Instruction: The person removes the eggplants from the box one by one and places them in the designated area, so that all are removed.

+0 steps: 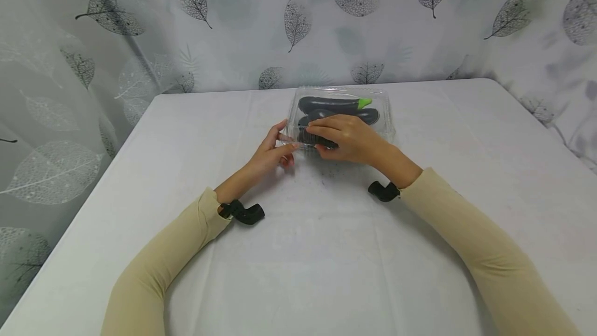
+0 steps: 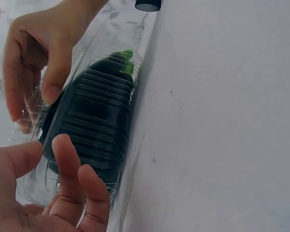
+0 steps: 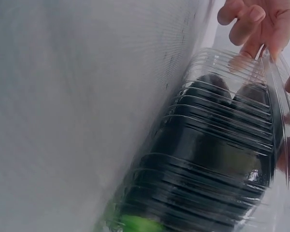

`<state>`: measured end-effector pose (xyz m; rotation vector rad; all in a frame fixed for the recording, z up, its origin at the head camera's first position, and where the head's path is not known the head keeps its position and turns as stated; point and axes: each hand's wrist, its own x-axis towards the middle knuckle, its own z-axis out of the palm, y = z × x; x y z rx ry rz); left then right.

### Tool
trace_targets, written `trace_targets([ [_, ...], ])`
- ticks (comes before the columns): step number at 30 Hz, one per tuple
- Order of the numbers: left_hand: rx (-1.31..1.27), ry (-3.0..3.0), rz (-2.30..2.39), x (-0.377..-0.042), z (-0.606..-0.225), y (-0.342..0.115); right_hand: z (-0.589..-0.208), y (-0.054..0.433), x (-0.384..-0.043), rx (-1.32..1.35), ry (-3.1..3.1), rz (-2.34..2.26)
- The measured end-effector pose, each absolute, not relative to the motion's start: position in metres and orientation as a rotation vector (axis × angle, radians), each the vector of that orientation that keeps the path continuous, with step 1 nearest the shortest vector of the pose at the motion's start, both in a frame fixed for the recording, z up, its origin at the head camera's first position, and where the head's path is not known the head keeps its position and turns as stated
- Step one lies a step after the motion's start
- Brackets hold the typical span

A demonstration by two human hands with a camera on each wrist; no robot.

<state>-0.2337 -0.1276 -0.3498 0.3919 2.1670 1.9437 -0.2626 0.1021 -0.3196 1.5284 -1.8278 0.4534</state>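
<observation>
A clear plastic clamshell box (image 1: 384,102) stands near the table's back edge, with several dark eggplants (image 1: 326,104) inside. One eggplant has its green stem end to the right in the head view. My left hand (image 1: 275,152) pinches the rim at the box's left front corner, other fingers loosely bent below it. My right hand (image 1: 347,139) reaches over the front edge; its fingers curl on the lid and its thumb sits at the front rim. The ribbed side of the box shows eggplants (image 2: 94,113) through it in the left wrist view.
A white cloth covers the table (image 1: 317,253). Behind it hangs a pale curtain (image 1: 242,19) printed with leaves. Black wrist mounts (image 1: 247,213) stick out from both beige sleeves (image 1: 480,242).
</observation>
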Motion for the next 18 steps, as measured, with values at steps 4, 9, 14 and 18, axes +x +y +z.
trace_targets([
  [4, 0.397, 2.161, 1.942, -0.233, -0.349, -0.127, -0.32, 0.102, -0.263, 1.521, -1.809, 0.444],
  [9, 0.385, 2.153, 1.95, -0.233, -0.35, -0.129, -0.318, 0.099, -0.259, 1.459, -1.845, 0.399],
  [14, 0.373, 2.149, 1.96, -0.235, -0.353, -0.131, -0.315, 0.092, -0.256, 1.412, -1.88, 0.289],
  [18, 0.374, 2.174, 1.957, -0.237, -0.356, -0.132, -0.315, 0.091, -0.258, 1.412, -1.828, 0.246],
])
